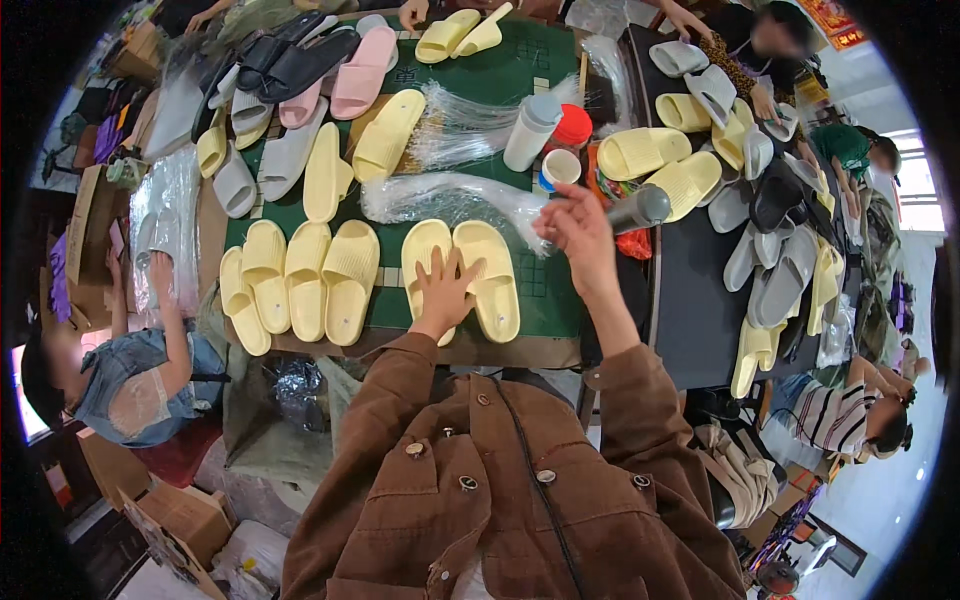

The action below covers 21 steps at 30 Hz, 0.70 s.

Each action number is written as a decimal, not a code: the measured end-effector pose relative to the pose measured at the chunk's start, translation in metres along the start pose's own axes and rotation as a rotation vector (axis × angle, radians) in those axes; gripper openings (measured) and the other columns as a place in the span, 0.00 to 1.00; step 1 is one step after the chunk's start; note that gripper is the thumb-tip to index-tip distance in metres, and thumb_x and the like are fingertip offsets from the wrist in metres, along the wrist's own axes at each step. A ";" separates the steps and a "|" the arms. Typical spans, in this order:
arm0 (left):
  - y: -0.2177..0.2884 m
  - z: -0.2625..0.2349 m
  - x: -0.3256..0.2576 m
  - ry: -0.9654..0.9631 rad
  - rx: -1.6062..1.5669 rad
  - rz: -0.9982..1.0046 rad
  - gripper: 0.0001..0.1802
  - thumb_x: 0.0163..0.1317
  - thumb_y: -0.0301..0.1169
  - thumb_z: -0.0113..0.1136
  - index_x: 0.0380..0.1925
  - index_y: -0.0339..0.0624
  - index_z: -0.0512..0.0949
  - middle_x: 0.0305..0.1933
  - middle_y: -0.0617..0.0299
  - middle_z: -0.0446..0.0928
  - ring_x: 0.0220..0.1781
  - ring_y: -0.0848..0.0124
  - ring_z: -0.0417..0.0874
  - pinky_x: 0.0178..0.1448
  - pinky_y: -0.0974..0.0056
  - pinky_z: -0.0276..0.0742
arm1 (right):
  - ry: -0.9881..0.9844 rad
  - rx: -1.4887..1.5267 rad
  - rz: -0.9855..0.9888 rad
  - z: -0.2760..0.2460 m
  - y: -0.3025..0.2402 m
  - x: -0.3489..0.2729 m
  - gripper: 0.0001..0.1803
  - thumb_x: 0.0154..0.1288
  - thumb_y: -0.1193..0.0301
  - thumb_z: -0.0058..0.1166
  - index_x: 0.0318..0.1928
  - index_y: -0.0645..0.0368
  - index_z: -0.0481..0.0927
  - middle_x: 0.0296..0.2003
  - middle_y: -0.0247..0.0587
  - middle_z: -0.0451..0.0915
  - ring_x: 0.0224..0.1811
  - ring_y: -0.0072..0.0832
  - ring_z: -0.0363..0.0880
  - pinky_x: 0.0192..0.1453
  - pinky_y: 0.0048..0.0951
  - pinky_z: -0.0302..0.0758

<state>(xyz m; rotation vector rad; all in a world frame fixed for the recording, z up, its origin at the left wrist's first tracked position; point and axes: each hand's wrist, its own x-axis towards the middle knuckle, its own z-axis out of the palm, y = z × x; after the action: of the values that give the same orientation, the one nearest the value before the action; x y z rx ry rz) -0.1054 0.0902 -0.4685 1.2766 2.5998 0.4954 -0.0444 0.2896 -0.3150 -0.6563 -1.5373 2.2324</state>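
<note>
pinching the end of a clear plastic bag point(450, 195), the right hand point(578, 232) lifts while the left hand point(443, 290) lies open, flat on the near pair of yellow slippers point(462, 275), unbagged on the desk point(545, 300).

pink slipper point(362, 70): laid at the far table edge
red lid point(574, 125): set beside white bottle point(530, 132)
</note>
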 end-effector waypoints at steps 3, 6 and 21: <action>-0.004 0.008 -0.007 -0.020 0.053 0.009 0.38 0.45 0.34 0.63 0.60 0.67 0.61 0.65 0.52 0.54 0.68 0.45 0.46 0.61 0.31 0.42 | 0.003 0.359 -0.173 0.030 -0.074 -0.015 0.12 0.64 0.74 0.46 0.48 0.61 0.70 0.35 0.35 0.76 0.37 0.22 0.78 0.35 0.17 0.77; -0.005 0.009 -0.015 -0.025 0.042 -0.002 0.39 0.44 0.34 0.63 0.60 0.66 0.61 0.65 0.53 0.54 0.68 0.45 0.46 0.61 0.31 0.42 | 0.180 0.545 -0.303 0.031 -0.095 -0.015 0.11 0.65 0.73 0.44 0.46 0.62 0.72 0.38 0.39 0.77 0.41 0.24 0.78 0.34 0.15 0.76; 0.015 0.010 -0.036 -0.121 0.088 0.011 0.45 0.45 0.37 0.65 0.63 0.68 0.53 0.67 0.53 0.50 0.69 0.45 0.44 0.63 0.32 0.41 | 0.374 -0.491 0.082 -0.086 0.196 0.016 0.09 0.63 0.71 0.47 0.39 0.56 0.81 0.51 0.37 0.67 0.40 0.22 0.72 0.42 0.24 0.73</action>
<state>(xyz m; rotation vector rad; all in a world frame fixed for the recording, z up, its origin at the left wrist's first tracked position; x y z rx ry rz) -0.0692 0.0718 -0.4704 1.3059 2.5409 0.2982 -0.0147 0.2963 -0.5279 -1.2152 -1.8815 1.6498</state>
